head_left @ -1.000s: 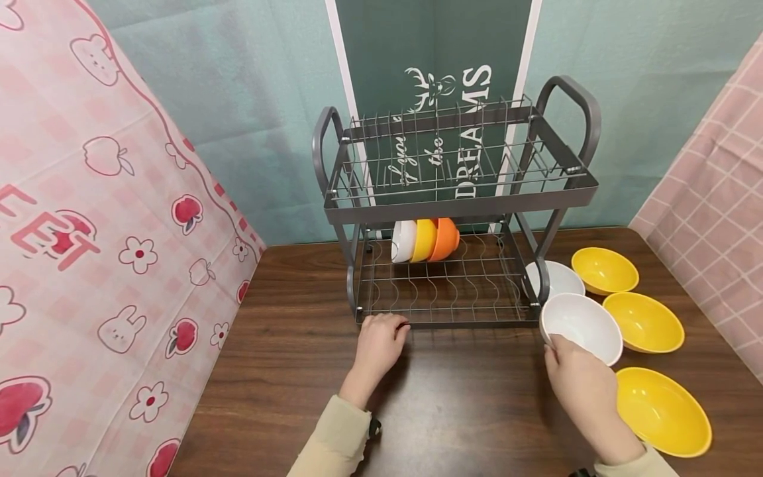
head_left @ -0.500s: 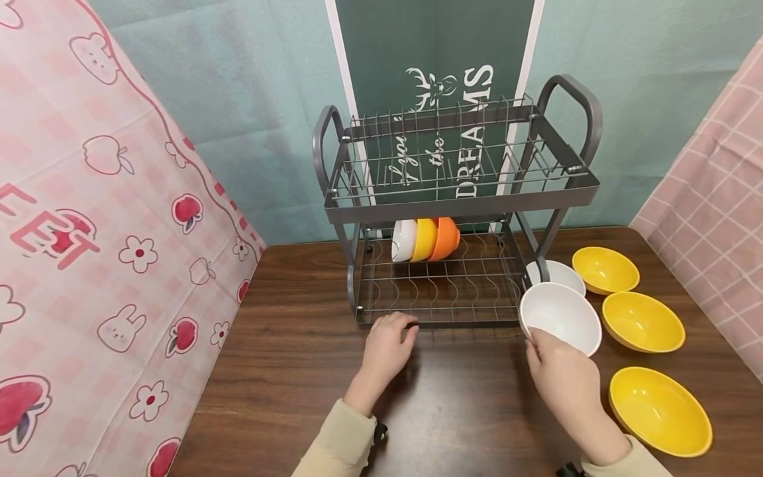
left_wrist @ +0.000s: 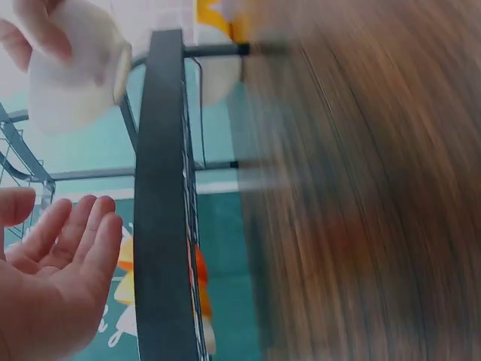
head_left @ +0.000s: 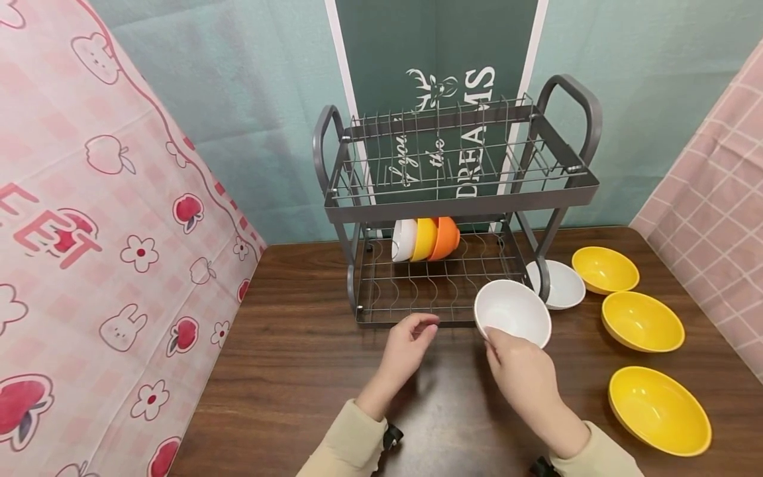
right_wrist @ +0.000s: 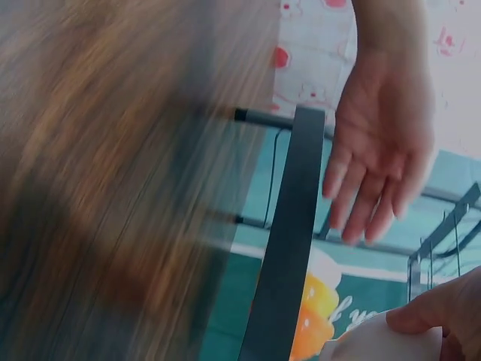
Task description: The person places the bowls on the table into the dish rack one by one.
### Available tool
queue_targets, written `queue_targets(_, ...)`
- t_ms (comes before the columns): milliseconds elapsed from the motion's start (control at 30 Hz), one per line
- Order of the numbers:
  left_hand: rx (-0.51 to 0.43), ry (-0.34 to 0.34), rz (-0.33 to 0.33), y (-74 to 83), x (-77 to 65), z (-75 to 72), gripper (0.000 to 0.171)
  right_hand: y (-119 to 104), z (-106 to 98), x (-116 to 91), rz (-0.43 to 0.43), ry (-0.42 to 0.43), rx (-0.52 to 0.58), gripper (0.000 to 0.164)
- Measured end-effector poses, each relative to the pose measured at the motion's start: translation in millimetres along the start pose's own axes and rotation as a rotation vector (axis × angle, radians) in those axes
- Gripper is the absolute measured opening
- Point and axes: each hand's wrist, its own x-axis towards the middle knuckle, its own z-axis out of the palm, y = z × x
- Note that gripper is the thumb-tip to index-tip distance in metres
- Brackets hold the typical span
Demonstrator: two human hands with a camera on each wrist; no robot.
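My right hand (head_left: 524, 374) pinches the near rim of a white bowl (head_left: 514, 311), thumb on the inside, and holds it tilted before the lower front edge of a dark grey two-tier dish rack (head_left: 461, 207). To its left, my left hand (head_left: 406, 351) is held near the rack's front edge with nothing in it. Its fingers (left_wrist: 81, 233) look relaxed and slightly bent in the left wrist view. On the lower tier, a white bowl (head_left: 404, 240), a yellow bowl (head_left: 424, 240) and an orange bowl (head_left: 445, 238) stand on edge, nested in a row.
Another white bowl (head_left: 560, 285) sits on the wooden table (head_left: 286, 397) beside the rack's right leg. Farther right are three yellow bowls, at the back (head_left: 605, 270), the middle (head_left: 642, 322) and the front (head_left: 660, 411). Pink patterned cloth (head_left: 137, 265) hangs at the left.
My right hand has carried the white bowl leftward, away from the yellow bowls, to the rack's front. The left hand has left the rack's front edge and shifted right, its fingers loosening.
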Motion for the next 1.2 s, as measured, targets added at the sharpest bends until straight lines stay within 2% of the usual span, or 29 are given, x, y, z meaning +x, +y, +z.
queue_targets(200,-0.452,0.01,-0.172,9.4,-2.1,10.3,0.032,-15,8,0,-0.088,0.017,0.019,0.016)
queue_targets(300,-0.588,0.029,-0.237,12.8,-2.6,13.2,0.037,-21,11,0,-0.123,0.023,0.032,0.017)
queue_targets(400,-0.635,0.034,-0.262,15.0,-3.1,15.1,0.04,-26,14,-2,-0.153,0.031,0.042,0.017)
queue_targets(567,-0.646,0.041,-0.268,14.4,-3.7,17.6,0.04,-32,18,-3,-0.203,0.053,0.048,0.018)
queue_targets(933,-0.677,0.14,-0.283,13.3,-2.4,18.0,0.038,-27,23,1,-0.341,0.125,0.11,0.013)
queue_targets(967,-0.683,0.146,-0.282,13.1,-2.3,17.7,0.037,-26,24,1,-0.343,0.135,0.121,0.015)
queue_targets(1067,-0.71,0.165,-0.293,13.0,-2.1,16.4,0.038,-24,25,2,-0.322,0.161,0.151,0.038)
queue_targets(1200,-0.789,0.176,-0.305,12.3,-1.9,15.2,0.038,-22,26,4,-0.227,0.178,0.2,0.057)
